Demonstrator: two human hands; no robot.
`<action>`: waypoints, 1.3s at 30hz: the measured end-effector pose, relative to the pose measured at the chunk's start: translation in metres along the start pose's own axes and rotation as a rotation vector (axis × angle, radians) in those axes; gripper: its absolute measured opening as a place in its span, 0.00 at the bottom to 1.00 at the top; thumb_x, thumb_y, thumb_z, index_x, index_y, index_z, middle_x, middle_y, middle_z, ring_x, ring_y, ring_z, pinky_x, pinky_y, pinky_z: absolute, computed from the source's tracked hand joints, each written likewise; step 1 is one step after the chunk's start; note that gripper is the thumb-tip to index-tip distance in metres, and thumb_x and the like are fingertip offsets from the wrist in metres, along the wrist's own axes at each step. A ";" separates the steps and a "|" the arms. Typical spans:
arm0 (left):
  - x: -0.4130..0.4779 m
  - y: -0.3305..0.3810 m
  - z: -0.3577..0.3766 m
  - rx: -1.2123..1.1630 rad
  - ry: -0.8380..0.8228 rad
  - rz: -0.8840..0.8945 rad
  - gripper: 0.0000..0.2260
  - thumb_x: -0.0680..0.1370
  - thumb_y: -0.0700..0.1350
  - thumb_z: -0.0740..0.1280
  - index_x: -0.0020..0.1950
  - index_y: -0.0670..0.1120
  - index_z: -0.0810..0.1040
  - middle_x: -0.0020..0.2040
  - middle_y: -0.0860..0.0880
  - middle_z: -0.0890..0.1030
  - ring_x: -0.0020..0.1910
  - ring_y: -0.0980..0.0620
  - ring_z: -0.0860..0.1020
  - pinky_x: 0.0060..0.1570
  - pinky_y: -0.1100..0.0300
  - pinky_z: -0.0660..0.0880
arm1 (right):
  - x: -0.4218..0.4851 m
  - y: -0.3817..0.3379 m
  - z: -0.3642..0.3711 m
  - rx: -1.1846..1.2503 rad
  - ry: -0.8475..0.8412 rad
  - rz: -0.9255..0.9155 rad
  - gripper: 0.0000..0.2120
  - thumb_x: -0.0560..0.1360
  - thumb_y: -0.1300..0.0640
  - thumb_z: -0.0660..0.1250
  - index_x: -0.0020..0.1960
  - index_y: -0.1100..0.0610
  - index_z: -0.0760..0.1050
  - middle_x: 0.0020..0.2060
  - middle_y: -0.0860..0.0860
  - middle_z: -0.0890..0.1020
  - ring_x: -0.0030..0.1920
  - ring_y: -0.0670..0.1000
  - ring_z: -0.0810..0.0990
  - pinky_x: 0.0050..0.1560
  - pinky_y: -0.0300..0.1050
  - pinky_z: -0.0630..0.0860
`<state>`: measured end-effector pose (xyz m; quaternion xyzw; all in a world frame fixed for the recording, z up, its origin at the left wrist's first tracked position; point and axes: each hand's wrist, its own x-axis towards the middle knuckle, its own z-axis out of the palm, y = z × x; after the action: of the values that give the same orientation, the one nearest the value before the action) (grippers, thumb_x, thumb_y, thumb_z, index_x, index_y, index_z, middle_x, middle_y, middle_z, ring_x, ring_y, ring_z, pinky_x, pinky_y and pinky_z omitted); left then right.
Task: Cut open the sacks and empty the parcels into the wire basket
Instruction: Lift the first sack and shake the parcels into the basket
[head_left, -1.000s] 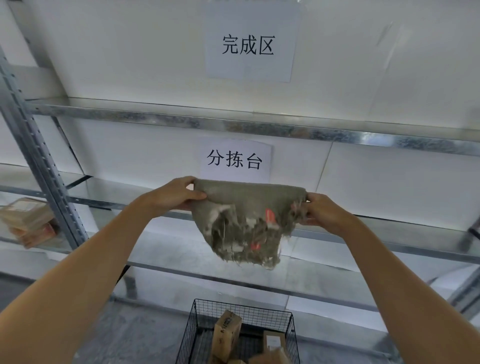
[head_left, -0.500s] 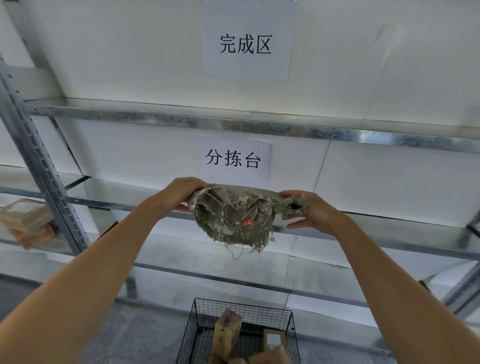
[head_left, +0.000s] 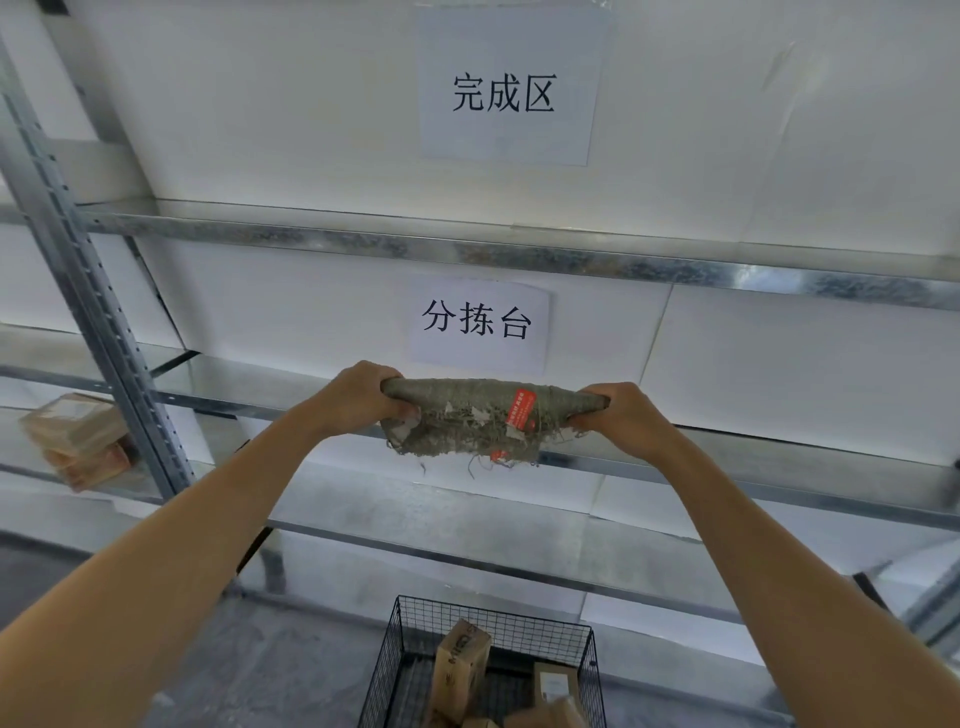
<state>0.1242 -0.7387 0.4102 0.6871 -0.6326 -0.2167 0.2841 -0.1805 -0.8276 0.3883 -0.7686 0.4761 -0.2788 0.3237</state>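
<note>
A galvanised shelving rack (head_left: 571, 260) is seen behind the grip, its top and right end cut off by the frame. Well below the grip stands a black wire basket (head_left: 387, 670), its front lost past the lower edge. Several cardboard parcels (head_left: 462, 665) are lying in it, only partly shown.

Between the two hands a grey-green woven sack (head_left: 457, 415) is held level, gathered into a roll along its top, with a frayed edge hanging beneath. It appears empty, though its inside cannot be seen.

Two paper signs are fixed to the white wall: a larger one (head_left: 509, 88) high above the grip and a smaller one (head_left: 478, 322) just above and behind it. Far to the left of the grip, brown boxes (head_left: 78, 436) are stacked on a shelf, too blurred to make out.

The sack's left end is gripped by the left hand (head_left: 358, 395) and its right end by the right hand (head_left: 618, 410). The fingers of both are curled round the roll, and the fingertips are largely hidden behind the cloth. A red label (head_left: 521, 410) is borne by the sack near the right hand; its print is too small to be read.
</note>
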 end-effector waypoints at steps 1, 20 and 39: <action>-0.002 0.001 -0.003 -0.039 -0.004 -0.012 0.09 0.72 0.41 0.74 0.34 0.44 0.76 0.31 0.50 0.77 0.32 0.54 0.74 0.33 0.64 0.66 | 0.000 -0.001 -0.002 0.031 -0.008 0.014 0.05 0.69 0.62 0.74 0.44 0.61 0.81 0.38 0.57 0.83 0.40 0.55 0.79 0.45 0.47 0.75; -0.051 -0.016 -0.014 -0.465 0.060 -0.295 0.09 0.80 0.40 0.62 0.59 0.47 0.70 0.57 0.43 0.75 0.49 0.44 0.80 0.44 0.48 0.82 | 0.010 -0.015 0.032 0.393 -0.147 0.106 0.17 0.78 0.61 0.64 0.64 0.47 0.71 0.58 0.54 0.73 0.49 0.51 0.78 0.34 0.46 0.82; -0.173 -0.136 -0.083 -0.526 0.452 -0.468 0.15 0.77 0.33 0.64 0.59 0.50 0.76 0.59 0.42 0.75 0.54 0.45 0.79 0.51 0.53 0.80 | 0.021 -0.121 0.194 0.556 -0.387 0.028 0.18 0.73 0.73 0.65 0.57 0.56 0.76 0.51 0.57 0.74 0.43 0.53 0.79 0.43 0.44 0.83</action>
<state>0.2619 -0.5519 0.3711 0.7468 -0.3041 -0.2733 0.5245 0.0376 -0.7603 0.3597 -0.6830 0.3223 -0.2425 0.6090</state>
